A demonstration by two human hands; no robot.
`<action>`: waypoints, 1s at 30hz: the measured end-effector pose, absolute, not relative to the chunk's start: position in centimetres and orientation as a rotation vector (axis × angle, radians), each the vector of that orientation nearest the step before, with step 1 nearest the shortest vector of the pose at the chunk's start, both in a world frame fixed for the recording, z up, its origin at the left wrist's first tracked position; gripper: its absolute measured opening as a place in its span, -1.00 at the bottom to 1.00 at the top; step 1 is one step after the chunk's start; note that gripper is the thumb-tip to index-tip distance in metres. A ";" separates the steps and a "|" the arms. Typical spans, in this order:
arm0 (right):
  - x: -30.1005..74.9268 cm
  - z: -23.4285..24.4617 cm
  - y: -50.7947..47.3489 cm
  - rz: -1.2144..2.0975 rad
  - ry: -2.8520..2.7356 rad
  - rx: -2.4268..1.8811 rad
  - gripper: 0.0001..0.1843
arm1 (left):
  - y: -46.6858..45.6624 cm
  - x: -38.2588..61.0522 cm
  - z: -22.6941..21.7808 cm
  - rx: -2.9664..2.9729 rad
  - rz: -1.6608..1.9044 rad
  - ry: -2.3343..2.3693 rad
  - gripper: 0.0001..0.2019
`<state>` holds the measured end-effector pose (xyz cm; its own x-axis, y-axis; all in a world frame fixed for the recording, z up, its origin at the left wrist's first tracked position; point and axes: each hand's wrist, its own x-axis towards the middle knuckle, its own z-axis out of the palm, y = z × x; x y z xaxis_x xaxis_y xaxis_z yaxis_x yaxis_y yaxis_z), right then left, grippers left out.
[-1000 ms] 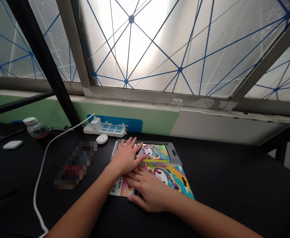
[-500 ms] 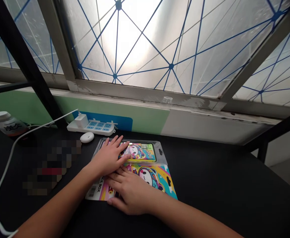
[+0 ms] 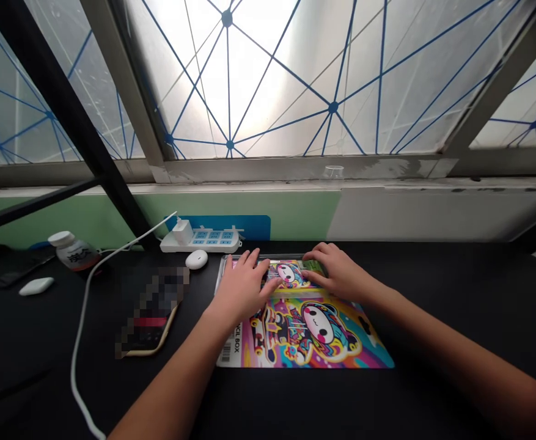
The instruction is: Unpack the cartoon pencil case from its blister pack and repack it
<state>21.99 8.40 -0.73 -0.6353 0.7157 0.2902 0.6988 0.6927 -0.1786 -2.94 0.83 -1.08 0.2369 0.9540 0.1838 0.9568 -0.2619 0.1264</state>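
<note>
A pencil box (image 3: 290, 275) with a bright cartoon print lies in a clear plastic package on the black table. Its colourful printed card (image 3: 323, 336), marked with a barcode and lettering, is spread flat on the near side. My left hand (image 3: 247, 284) rests on the left part of the box, fingers spread and pointing away from me. At the other end, my right hand (image 3: 338, 272) has curved fingers at the far edge and the thumb on top, gripping the box's right end. My palms hide both ends of the box.
Left of the package lie a phone (image 3: 157, 330), a white earphone case (image 3: 197, 260) and a white cable (image 3: 82, 330). Behind stands a power strip (image 3: 203, 244) with a charger plugged in. A white-capped bottle (image 3: 73, 250) and a computer mouse (image 3: 36, 286) are farther left.
My right hand has moved from the near card up to the box's right end, uncovering the card's print. My left hand stays on the box. The camera view has shifted left.
</note>
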 end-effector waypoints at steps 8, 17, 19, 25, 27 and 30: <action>22.0 -0.6 10.2 0.159 -2.742 -1.247 -0.39 | 0.8 -3.6 -0.7 -2.517 -0.397 -1.909 -0.53; 21.3 0.4 10.1 -0.064 -2.696 -1.195 -0.49 | 1.3 -4.8 -0.6 -2.437 -0.600 -1.894 -0.52; 21.2 0.6 8.9 -0.142 -2.642 -1.161 -0.52 | 1.4 -5.3 -0.4 -2.384 -0.643 -1.897 -0.53; 21.0 0.9 5.0 -0.294 -2.552 -1.033 -0.72 | 0.9 -6.0 0.7 -2.320 -0.766 -1.822 -0.58; 21.6 1.6 3.8 -0.335 -2.513 -0.974 -0.69 | 0.1 -5.5 1.5 -2.312 -0.816 -1.767 -0.63; 23.3 3.1 1.3 -0.459 -2.384 -0.838 -0.59 | -2.5 -4.3 2.4 -2.256 -0.947 -1.612 -0.70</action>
<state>23.28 1.32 3.06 -0.6443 0.4605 0.6105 0.6542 0.7454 0.1282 -4.30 -2.53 2.43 0.1946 0.7698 0.6079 0.9058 -0.3788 0.1898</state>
